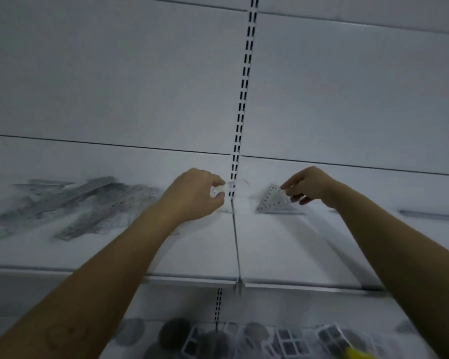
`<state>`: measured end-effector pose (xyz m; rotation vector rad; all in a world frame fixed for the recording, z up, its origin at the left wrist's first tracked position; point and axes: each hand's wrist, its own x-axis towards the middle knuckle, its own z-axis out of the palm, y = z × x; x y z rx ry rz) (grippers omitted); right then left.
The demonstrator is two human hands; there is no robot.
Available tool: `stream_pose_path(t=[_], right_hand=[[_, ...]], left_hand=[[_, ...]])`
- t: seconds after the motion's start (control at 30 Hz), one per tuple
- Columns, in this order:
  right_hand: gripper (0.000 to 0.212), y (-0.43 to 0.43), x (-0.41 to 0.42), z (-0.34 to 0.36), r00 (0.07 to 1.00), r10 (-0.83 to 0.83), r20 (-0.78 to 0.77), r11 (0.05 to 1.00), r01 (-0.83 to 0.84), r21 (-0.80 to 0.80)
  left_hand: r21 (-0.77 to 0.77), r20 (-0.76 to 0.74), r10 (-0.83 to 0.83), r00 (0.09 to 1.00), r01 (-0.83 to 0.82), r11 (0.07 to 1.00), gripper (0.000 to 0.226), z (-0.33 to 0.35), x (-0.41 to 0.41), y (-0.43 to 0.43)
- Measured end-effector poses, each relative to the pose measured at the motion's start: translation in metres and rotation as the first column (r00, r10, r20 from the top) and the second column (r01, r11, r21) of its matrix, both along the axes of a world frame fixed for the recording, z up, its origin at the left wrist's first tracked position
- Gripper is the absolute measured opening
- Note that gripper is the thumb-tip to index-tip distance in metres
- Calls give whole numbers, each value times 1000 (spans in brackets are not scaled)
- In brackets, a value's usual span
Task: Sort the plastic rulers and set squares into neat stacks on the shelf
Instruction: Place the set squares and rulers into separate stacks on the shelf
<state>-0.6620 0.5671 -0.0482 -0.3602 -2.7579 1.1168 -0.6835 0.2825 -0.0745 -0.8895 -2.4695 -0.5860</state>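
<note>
On the white shelf (270,250), a loose heap of clear plastic rulers (70,206) lies at the left. My left hand (195,195) is raised near the shelf's back, its fingers curled round a small clear plastic piece (218,190) that reaches toward the slotted upright. My right hand (309,186) pinches the upper corner of a clear set square (272,202), which is tilted with its lower edge on or near the shelf, right of the middle divider.
A thin metal divider (235,237) splits the shelf front to back under the slotted upright (244,86). One long ruler (430,215) lies at the far right. Below the shelf edge are blurred packaged goods (290,340).
</note>
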Motion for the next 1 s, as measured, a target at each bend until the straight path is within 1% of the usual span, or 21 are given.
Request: stream_pose_path(t=[0.1, 0.13, 0.17, 0.2, 0.27, 0.3, 0.37, 0.43, 0.5, 0.57, 0.6, 0.67, 0.73, 0.8, 0.87, 1.0], right_hand=[[10, 20, -3, -13, 998, -58, -31, 997, 56, -57], [9, 25, -5, -17, 997, -64, -37, 997, 62, -55], [9, 29, -10, -21, 998, -53, -41, 999, 53, -11], [10, 32, -14, -25, 999, -28, -44, 997, 31, 67], [11, 39, -20, -28, 998, 41, -47, 969, -28, 244], [12, 44, -20, -26, 996, 67, -51, 951, -48, 307], [14, 62, -18, -15, 993, 96, -72, 926, -62, 372], [14, 90, -9, -2, 991, 114, -76, 929, -79, 362], [12, 123, 5, 6, 987, 138, -76, 949, -110, 295], [16, 155, 23, 10, 981, 174, -91, 977, -161, 139], [22, 169, 32, 11, 978, 190, -82, 981, -186, 53], [28, 194, 49, 11, 975, 214, -52, 975, -217, -46], [25, 217, 63, 9, 974, 216, -73, 967, -223, -125], [19, 243, 73, 8, 976, 160, -150, 957, -191, -217], [19, 273, 82, 8, 977, 57, -206, 948, -118, -296], [24, 341, 101, 6, 951, -189, -245, 900, 67, -431]], left_hand=[[2, 39, -38, 999, 37, 999, 35, -1, 3, 29], [2, 49, -46, 998, 46, 999, 34, -1, 2, 38], [3, 57, -53, 997, 53, 999, 33, -1, 2, 46], [2, 66, -58, 996, 59, 998, 32, 0, 1, 54], [-6, 75, -69, 995, 70, 998, 29, 2, 0, 70], [-9, 84, -71, 994, 72, 997, 27, 3, 0, 78], [-19, 103, -71, 992, 73, 997, 25, 6, 1, 96], [-32, 102, -87, 991, 90, 995, 24, 8, 2, 118], [-51, 101, -103, 990, 109, 993, 22, 9, 4, 145], [-70, 98, -126, 987, 134, 989, 21, 10, 5, 178], [-69, 92, -149, 984, 156, 985, 21, 10, 7, 196], [-51, 75, -211, 974, 216, 975, 21, 11, 12, 236], [-30, 58, -270, 961, 272, 962, 21, 13, 20, 277], [-11, 46, -306, 951, 307, 952, 23, 14, 27, 317], [-21, 56, -327, 943, 329, 944, 27, 13, 33, 352], [-143, 137, -327, 935, 346, 927, 45, 5, 38, 403]])
